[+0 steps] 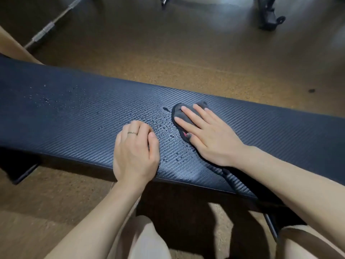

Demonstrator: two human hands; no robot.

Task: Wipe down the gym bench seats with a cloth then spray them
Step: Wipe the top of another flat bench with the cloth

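Note:
A long black gym bench seat (65, 113) with a woven texture runs across the view, and water droplets cover its middle. My right hand (209, 135) lies flat with straight fingers on a small dark grey cloth (179, 113), pressing it onto the seat at the right edge of the wet patch. My left hand (136, 148) rests on the seat near its front edge, left of the cloth, fingers curled under and holding nothing. It wears a ring. No spray bottle is in view.
Brown speckled gym floor (168, 53) surrounds the bench. A steel barbell (50, 27) lies on the floor at the back left. Black equipment bases (268, 14) stand at the back right. My knees are below the bench's front edge.

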